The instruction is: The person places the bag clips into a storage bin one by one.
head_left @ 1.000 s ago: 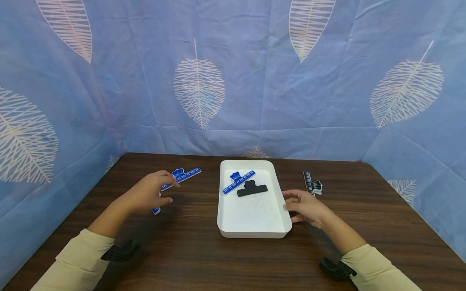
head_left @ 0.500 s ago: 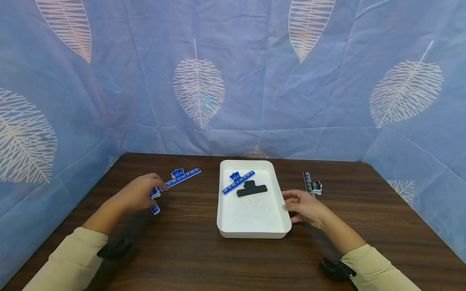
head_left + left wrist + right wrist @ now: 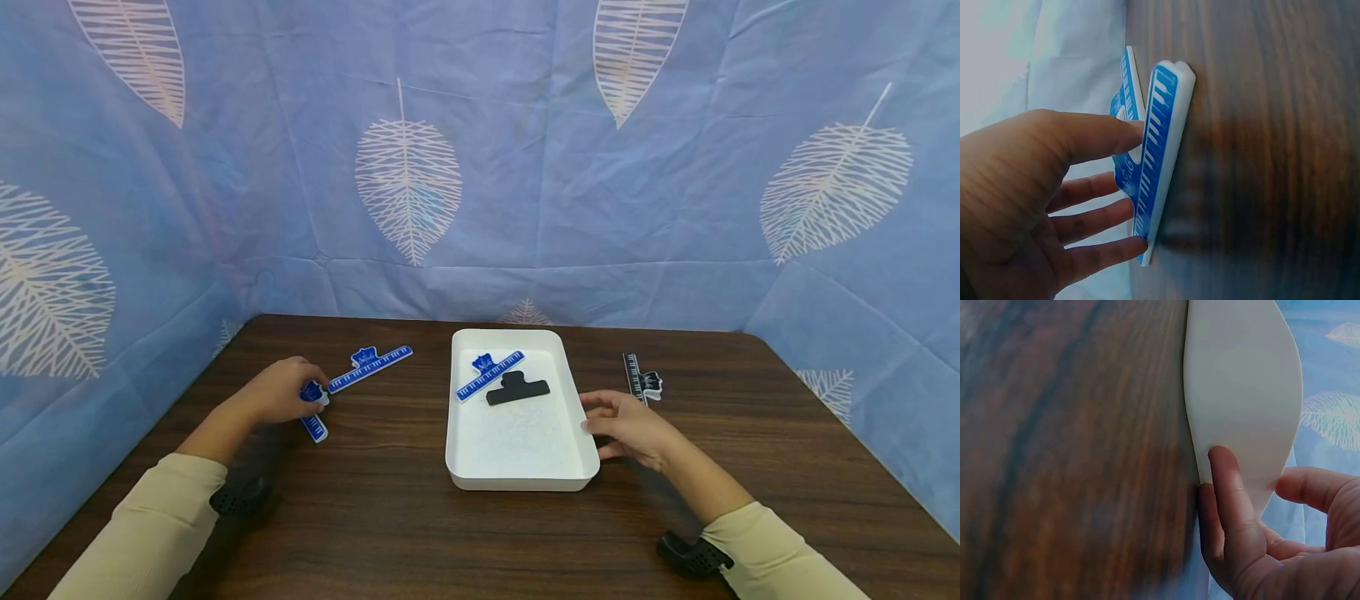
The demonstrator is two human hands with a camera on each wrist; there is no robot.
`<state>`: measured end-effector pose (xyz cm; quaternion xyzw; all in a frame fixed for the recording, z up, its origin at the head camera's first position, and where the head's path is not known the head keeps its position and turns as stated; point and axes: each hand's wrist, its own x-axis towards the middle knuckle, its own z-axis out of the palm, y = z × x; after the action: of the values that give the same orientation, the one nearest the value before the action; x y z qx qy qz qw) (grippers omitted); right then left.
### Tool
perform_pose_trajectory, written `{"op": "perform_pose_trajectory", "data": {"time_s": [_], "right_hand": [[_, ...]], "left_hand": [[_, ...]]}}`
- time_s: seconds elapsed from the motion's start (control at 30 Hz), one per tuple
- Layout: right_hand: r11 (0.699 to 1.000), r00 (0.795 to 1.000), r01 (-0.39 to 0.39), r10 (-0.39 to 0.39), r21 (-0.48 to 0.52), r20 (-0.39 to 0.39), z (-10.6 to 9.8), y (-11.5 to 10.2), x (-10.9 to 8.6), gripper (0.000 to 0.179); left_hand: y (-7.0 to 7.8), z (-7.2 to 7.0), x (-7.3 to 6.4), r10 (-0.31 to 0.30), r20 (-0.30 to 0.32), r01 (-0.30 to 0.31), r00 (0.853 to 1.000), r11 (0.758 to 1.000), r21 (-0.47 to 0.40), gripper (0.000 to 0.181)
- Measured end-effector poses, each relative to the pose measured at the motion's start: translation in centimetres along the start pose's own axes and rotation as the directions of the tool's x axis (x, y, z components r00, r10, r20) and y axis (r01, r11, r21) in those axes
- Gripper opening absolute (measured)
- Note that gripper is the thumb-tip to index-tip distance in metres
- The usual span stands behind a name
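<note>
My left hand [image 3: 281, 392] is at a blue-and-white clip [image 3: 315, 429] with piano-key print, lying on the table at the left. In the left wrist view, the thumb and fingers [image 3: 1094, 215] pinch this clip [image 3: 1157, 134] around its handle. Just beyond it lies a second blue clip [image 3: 371, 369], end close to the first. The right hand [image 3: 630, 429] touches the right side of a white tray [image 3: 525, 479]. Its fingers [image 3: 1229, 481] lie fairly straight along the tray's outer wall [image 3: 1241, 381], thumb tip at the rim. Inside the tray are a blue clip [image 3: 490, 377] and a black clip [image 3: 517, 389].
A black piano-print clip [image 3: 642, 381] lies on the dark wooden table [image 3: 480, 550], right of the tray and just beyond the right hand. Blue cloth [image 3: 495, 167] with pale leaf prints hangs behind and at both sides.
The left hand has moved left and back from over the far blue clip to the nearer one, closing its fingers on it. That clip has shifted slightly left. The right hand and tray stay put.
</note>
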<state>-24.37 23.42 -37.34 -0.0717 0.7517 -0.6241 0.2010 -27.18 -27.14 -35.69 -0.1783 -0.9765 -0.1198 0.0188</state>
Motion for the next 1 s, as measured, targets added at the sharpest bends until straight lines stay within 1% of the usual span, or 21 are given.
{"op": "perform_pose_trajectory", "data": {"time_s": [0.1,0.37,0.73,0.87,1.0], "right_hand": [[1.000,1.000,-0.004,0.004,0.001,0.001,-0.02,-0.07,0.05,0.062],[1.000,1.000,-0.004,0.004,-0.003,0.001,-0.04,-0.10,0.02,0.062],[1.000,1.000,0.001,-0.001,0.003,0.011,0.18,-0.20,-0.12,0.063],[1.000,1.000,-0.003,0.003,0.006,0.005,0.22,-0.30,-0.21,0.062],[1.000,1.000,0.001,-0.001,0.013,0.015,0.33,-0.31,-0.23,0.064]], "left_hand": [[-0.27,0.14,0.16,-0.012,-0.001,0.012,1.000,1.000,0.005,0.023],[-0.39,0.21,0.42,0.001,-0.003,-0.001,1.000,1.000,0.019,0.021],[-0.27,0.02,0.07,0.015,0.031,-0.015,0.999,1.000,0.024,0.020],[-0.10,-0.09,-0.12,0.024,0.028,-0.025,0.999,0.999,0.020,0.021],[0.12,-0.25,-0.26,0.039,0.019,-0.039,0.999,0.999,0.031,0.020]]}}
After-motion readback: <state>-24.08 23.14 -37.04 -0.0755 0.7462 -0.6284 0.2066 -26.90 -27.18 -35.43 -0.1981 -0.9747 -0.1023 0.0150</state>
